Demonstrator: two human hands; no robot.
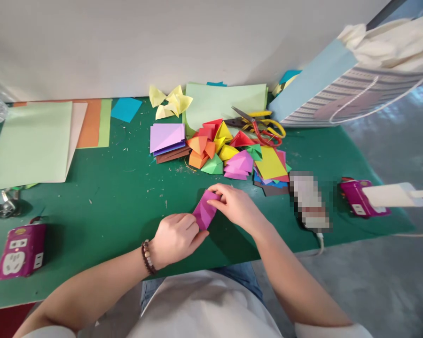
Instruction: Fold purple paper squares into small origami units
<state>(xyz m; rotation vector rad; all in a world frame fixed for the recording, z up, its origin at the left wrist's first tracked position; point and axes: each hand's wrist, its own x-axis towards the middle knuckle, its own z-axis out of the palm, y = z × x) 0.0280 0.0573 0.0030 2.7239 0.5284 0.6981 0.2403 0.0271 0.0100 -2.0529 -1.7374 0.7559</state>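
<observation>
A folded magenta paper [205,211] is held between my two hands near the front of the green table. My left hand [176,235] grips its lower left end, fingers curled in and thumb along the bottom edge. My right hand [231,205] pinches the upper right end between thumb and fingers. Creases run across the paper. Beyond it lie folded pink pieces [238,164], a green piece [212,164], orange pieces [198,152] and a stack of lilac paper [167,136].
Scissors [266,136] lie behind the folded pieces. A blurred-out device [309,199] and purple power socket [359,199] are at right, with a gift bag [324,89] behind. Another socket [23,251] and paper sheets [31,141] lie at left.
</observation>
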